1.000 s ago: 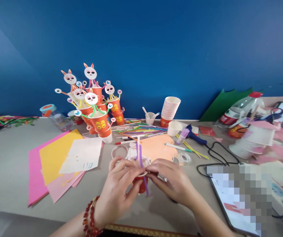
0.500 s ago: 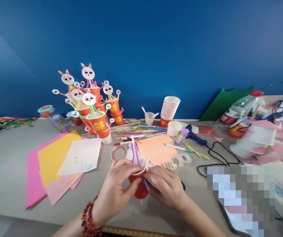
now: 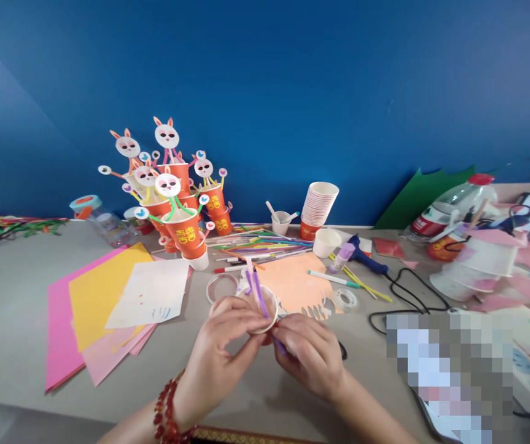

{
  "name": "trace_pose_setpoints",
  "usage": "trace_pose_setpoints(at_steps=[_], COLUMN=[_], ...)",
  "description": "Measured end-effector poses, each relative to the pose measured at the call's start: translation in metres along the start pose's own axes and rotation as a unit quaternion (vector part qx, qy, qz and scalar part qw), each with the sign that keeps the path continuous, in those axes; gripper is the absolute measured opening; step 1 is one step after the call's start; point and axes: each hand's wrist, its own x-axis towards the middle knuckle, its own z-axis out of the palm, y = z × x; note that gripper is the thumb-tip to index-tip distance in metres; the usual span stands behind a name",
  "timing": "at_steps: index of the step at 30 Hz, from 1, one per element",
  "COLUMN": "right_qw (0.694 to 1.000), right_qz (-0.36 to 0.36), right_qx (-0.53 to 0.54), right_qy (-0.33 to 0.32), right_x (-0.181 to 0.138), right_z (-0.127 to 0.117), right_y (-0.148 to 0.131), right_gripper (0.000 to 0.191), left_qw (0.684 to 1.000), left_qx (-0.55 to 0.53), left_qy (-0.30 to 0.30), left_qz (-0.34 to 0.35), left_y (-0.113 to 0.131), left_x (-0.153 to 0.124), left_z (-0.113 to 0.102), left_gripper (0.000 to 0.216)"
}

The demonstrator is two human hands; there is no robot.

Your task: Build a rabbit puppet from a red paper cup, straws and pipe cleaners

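Between my hands is a red paper cup with a white rim (image 3: 270, 325), its mouth tipped toward me. My left hand (image 3: 225, 333) grips it at the rim, fingers over the edge and thumb outside. Purple pipe cleaners (image 3: 259, 290) and a pale straw (image 3: 249, 266) stick up from inside the cup. At the cup's near right side my right hand (image 3: 309, 348) pinches a purple pipe cleaner end (image 3: 280, 346). My fingers hide much of the cup's wall.
Rabbit-faced cup figures (image 3: 184, 231) stand at the back left, above coloured paper sheets (image 3: 108, 296). Behind the cup lie peach paper (image 3: 293, 280) and loose pipe cleaners (image 3: 265, 243). To the right are stacked cups (image 3: 320, 203), a blue glue gun (image 3: 369, 256) with its cord, and a bottle (image 3: 454, 203).
The cup has tilted, so its opening faces me more and less of its red front shows. Both hands keep their hold in nearly the same place.
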Motion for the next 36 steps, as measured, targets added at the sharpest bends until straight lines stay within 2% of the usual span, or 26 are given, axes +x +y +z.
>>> trace_pose_setpoints(at_steps=[3, 6, 11, 14, 17, 27, 36], right_qw=[1.0, 1.0, 1.0, 1.0, 1.0, 0.998, 0.999], right_qz=[-0.001, 0.004, -0.006, -0.009, -0.017, -0.03, -0.016], right_qx=[0.004, 0.016, 0.015, -0.007, -0.02, -0.046, -0.03], right_qy=[0.005, 0.009, 0.001, 0.007, 0.012, 0.012, -0.026], right_x=[0.001, 0.002, 0.003, 0.001, 0.0, 0.003, 0.0], right_z=[-0.001, -0.002, -0.004, -0.006, -0.008, -0.009, -0.007], right_y=[0.0, -0.001, -0.001, 0.0, 0.001, 0.0, -0.001], right_gripper=[0.022, 0.023, 0.023, 0.022, 0.022, 0.021, 0.02], left_qw=[1.0, 0.997, 0.993, 0.988, 0.984, 0.993, 0.994], left_qx=[-0.024, -0.038, -0.009, -0.036, -0.057, -0.007, -0.011], left_qy=[-0.011, -0.033, -0.01, -0.017, -0.024, -0.031, -0.031], left_qz=[-0.014, -0.062, -0.115, -0.148, -0.17, -0.114, -0.1], left_y=[0.001, 0.002, 0.005, 0.005, 0.005, 0.005, 0.009], left_x=[0.0, 0.0, 0.002, 0.005, 0.007, 0.012, 0.011], left_z=[-0.001, -0.005, -0.007, -0.005, -0.004, -0.004, 0.0], left_gripper=[0.022, 0.018, 0.011, 0.002, 0.002, 0.007, 0.011])
